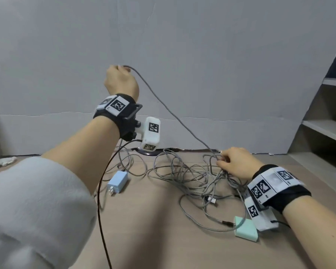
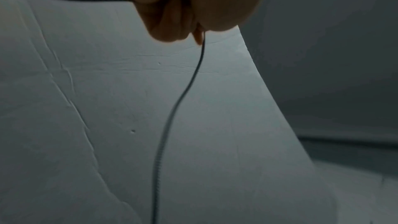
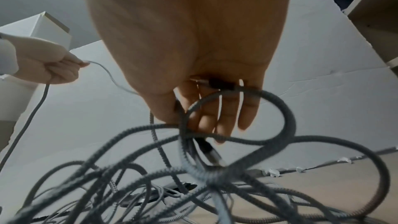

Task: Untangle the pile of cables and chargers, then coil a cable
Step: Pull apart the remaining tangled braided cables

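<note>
Above the worktop (image 1: 144,220), your left hand (image 1: 120,82) grips one braided cable (image 1: 169,113) high, to draw it free, while your right hand (image 1: 235,162) pinches the cable pile (image 1: 192,177) down.

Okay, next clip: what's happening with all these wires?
A person is untangling a pile of grey braided cables on a tan surface. The left hand, raised high, grips one cable and draws it up out of the tangle. The right hand is down at the pile, fingers in among the loops. A blue charger and a mint-green charger lie beside the pile. Nothing is coiled yet.
</note>
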`<state>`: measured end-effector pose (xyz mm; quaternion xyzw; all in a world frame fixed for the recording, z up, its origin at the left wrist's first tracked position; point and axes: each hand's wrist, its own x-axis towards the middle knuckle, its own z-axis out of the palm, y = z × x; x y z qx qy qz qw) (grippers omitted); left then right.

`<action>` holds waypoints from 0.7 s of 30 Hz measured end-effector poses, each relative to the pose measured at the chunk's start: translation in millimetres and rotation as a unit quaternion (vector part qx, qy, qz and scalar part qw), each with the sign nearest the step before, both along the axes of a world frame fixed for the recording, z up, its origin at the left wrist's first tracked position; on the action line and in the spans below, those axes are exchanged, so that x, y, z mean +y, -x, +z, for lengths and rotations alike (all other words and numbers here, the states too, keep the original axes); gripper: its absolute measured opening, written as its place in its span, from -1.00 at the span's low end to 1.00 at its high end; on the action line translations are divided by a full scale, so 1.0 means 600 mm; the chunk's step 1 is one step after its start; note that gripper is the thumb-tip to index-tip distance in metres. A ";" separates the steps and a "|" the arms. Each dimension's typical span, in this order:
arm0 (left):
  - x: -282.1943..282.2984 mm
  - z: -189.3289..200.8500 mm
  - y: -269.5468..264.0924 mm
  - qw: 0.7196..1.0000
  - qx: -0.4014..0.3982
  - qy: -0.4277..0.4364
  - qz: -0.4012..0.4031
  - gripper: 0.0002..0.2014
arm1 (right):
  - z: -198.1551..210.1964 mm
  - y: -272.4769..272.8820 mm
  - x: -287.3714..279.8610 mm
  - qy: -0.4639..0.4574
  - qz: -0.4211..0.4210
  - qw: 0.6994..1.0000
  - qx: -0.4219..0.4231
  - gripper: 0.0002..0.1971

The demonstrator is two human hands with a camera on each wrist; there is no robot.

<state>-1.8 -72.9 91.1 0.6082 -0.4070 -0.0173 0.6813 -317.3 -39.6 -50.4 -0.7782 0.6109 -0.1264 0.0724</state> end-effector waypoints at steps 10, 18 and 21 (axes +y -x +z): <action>0.040 -0.093 0.108 0.790 -0.540 -0.266 -0.116 -0.22 | 0.046 -0.043 0.011 0.101 -0.007 0.993 -0.055 -0.83; 0.033 -0.130 0.213 0.761 -0.530 -0.176 -0.330 -0.73 | 0.046 -0.017 0.026 0.114 0.017 0.988 -0.104 -0.83; 0.016 -0.084 0.196 0.905 -0.332 -0.056 -0.261 -0.72 | 0.030 0.005 0.027 0.040 0.013 0.994 -0.104 -0.84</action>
